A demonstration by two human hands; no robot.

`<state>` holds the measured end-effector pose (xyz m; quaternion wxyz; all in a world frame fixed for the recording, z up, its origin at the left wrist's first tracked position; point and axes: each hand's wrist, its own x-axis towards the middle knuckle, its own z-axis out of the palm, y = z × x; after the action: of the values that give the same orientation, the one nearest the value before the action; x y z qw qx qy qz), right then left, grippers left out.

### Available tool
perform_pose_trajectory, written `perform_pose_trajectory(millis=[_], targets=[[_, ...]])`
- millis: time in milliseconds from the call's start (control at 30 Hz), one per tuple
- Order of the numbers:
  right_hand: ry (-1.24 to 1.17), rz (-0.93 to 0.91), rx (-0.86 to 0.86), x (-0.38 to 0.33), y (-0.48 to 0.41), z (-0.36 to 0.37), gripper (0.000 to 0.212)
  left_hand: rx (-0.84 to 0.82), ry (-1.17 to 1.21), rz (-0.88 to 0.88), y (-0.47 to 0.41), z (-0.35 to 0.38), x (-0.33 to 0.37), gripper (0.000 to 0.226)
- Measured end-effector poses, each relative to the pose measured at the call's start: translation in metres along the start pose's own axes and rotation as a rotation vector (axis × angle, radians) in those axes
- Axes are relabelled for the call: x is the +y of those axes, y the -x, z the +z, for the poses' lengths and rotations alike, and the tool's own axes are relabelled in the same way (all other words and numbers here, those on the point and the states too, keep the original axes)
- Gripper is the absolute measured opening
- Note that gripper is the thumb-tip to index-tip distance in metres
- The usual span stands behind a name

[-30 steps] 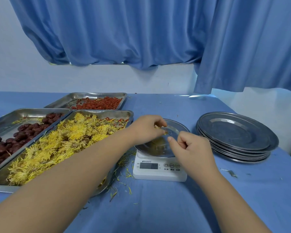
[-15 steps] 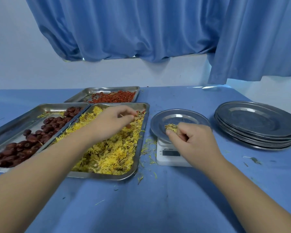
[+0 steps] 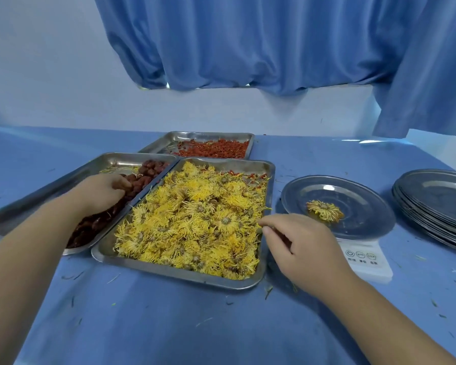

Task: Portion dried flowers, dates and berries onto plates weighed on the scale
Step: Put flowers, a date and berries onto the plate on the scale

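Head view: left hand curls round dates, at 9 o'clock from the flower tray. Right hand curls at its 3 o'clock rim; whether it holds anything, I cannot tell. One flower lies on the plate on the scale.

Your landmark: flower tray. Date tray just left; berry tray behind; scale, plate on it, right; plate stack farther right.

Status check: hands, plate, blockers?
Left hand gripping dates. Right hand curled at flower tray edge, hold unclear. One flower on scale plate. Nothing blocking.
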<state>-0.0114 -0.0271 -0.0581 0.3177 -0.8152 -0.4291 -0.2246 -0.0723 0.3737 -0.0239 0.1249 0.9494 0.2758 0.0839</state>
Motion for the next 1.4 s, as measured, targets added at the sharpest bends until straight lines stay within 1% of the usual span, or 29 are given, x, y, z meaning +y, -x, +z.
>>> perform_pose_trajectory(millis=[67,133,333,467,567,633,733,800,867,933,1000,1133,1300,1400], targets=[[0.001,0.007,-0.019,0.003,-0.001,-0.001,0.019,-0.076,-0.079,0.004,-0.002,0.006,-0.002,0.04],[0.01,0.016,-0.053,0.005,-0.001,-0.002,0.018,-0.112,-0.147,0.018,-0.003,0.01,0.002,0.043],[-0.013,0.03,-0.039,0.006,0.0,-0.006,0.013,-0.132,-0.19,0.019,-0.013,0.006,0.001,0.049],[-0.021,0.028,-0.054,0.006,0.0,-0.007,0.013,-0.147,-0.207,-0.022,-0.015,0.006,-0.005,0.045],[-0.03,0.029,-0.04,0.006,0.001,-0.007,0.013,-0.117,-0.184,-0.042,-0.011,0.008,-0.01,0.029],[-0.038,0.031,-0.028,0.007,0.001,-0.008,0.012,-0.07,-0.124,-0.057,-0.006,0.006,-0.013,0.022],[-0.055,0.036,-0.001,0.01,0.0,-0.009,0.013,0.067,0.024,-0.044,0.004,0.001,-0.011,0.02],[-0.075,0.055,0.03,0.014,0.0,-0.011,0.014,0.156,0.12,0.016,0.011,-0.004,-0.001,0.021],[-0.129,0.113,0.08,0.018,0.0,-0.013,0.016,0.181,0.195,0.104,0.018,-0.009,0.016,0.021],[-0.224,0.209,0.141,0.02,0.0,-0.017,0.018,0.181,0.224,0.206,0.026,-0.013,0.042,0.018],[-0.373,0.336,0.196,0.024,-0.002,-0.022,0.022,0.167,0.237,0.293,0.034,-0.015,0.071,0.019],[-0.597,0.523,0.252,0.032,-0.001,-0.037,0.022,0.083,0.326,0.432,0.052,-0.007,0.131,0.024],[-0.845,0.664,0.389,0.05,-0.002,-0.059,0.029,0.022,0.242,0.664,0.062,0.011,0.208,0.026],[-0.995,0.698,0.483,0.063,-0.003,-0.067,0.031,0.004,0.206,0.723,0.056,0.028,0.247,0.025]])
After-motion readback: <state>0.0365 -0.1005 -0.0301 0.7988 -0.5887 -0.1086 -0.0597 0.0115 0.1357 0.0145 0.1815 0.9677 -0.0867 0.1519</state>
